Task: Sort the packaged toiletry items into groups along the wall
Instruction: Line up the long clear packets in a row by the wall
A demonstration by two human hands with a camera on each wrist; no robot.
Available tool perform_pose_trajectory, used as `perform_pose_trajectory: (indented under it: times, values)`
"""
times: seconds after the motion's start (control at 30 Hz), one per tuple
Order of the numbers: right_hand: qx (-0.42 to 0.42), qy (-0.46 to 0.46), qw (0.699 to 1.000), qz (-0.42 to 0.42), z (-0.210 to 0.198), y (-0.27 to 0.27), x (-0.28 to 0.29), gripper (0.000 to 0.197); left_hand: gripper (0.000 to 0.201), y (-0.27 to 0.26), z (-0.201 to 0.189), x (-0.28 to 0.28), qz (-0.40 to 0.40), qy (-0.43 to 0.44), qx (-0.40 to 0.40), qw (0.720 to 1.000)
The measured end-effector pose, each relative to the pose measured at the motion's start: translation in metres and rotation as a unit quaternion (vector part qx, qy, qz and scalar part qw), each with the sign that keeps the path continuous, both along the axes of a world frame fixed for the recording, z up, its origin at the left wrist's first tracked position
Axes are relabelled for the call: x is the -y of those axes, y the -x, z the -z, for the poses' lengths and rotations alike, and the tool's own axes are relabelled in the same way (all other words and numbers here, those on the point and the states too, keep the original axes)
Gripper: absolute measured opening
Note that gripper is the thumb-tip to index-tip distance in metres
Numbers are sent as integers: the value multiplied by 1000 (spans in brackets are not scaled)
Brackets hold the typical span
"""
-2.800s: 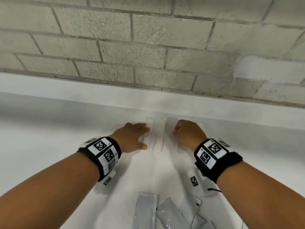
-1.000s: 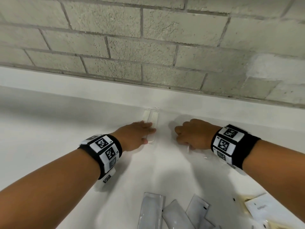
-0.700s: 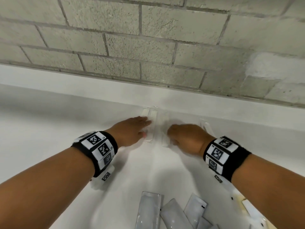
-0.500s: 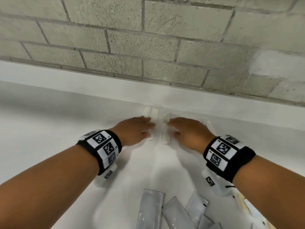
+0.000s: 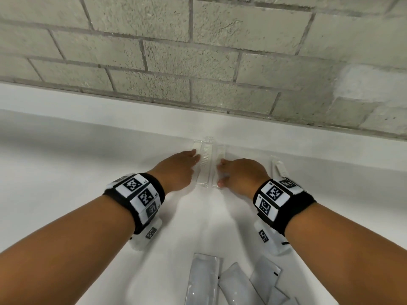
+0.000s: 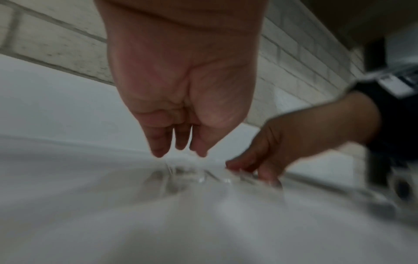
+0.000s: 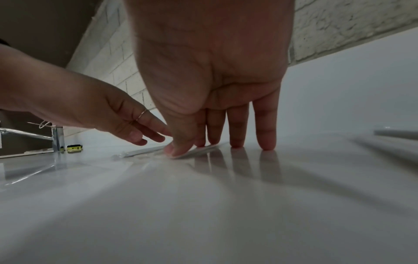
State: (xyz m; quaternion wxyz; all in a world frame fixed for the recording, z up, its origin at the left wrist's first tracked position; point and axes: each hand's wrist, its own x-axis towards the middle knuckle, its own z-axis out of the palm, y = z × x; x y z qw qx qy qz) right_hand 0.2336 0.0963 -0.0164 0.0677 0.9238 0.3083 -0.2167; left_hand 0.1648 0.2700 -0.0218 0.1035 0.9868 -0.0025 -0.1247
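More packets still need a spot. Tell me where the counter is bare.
Bare: the counter left of the left hand, along the wall. Crowded: the wrapped combs between both hands, another wrapped item beyond the right hand, and the grey sachets nearest the person.

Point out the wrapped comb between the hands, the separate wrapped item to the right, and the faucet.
wrapped comb (image 5: 205, 160), head view, on its toothed middle.
separate wrapped item (image 5: 279, 167), head view, mid-length.
faucet (image 7: 57, 137), right wrist view, on its upright chrome post.
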Motion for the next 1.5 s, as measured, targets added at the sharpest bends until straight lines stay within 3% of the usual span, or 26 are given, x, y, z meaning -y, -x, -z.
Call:
perform_pose_trajectory:
  times: [0.13,0.47,0.67,0.77,0.87,0.97,1.03,1.1,1.2,1.3,1.5]
  values:
    - [0,-52,998,25,-6,4,5,63,54,1,-6,-9,1,-18,-13,1000]
    - [-22,-17,999,21,-6,3,0,61,55,0,2,-6,-34,3,10,999]
    - [-5,-10,1000,11,-1,1,-1,61,50,-1,5,7,1,8,4,1000]
    - [-22,-139,989,53,-6,2,10,64,50,0,5,5,-3,15,2,1000]
    - [13,-280,943,179,-25,-12,39,51,51,2,0,3,-20,37,10,999]
    - [68,-162,954,243,-34,-31,79,33,52,2,-5,9,-6,30,15,999]
    - [24,-46,971,232,-30,-24,93,31,53,0,-4,18,22,14,8,1000]
    - [33,23,980,197,-18,-10,96,33,52,-4,-3,29,48,-3,13,999]
    - [37,-36,988,147,-4,1,93,26,49,-9,-2,42,70,-39,29,996]
    - [33,-117,964,238,-7,-5,96,30,42,-12,3,46,80,-73,26,994]
    - [-12,-88,952,292,2,6,80,67,38,-9,4,47,66,-74,3,995]
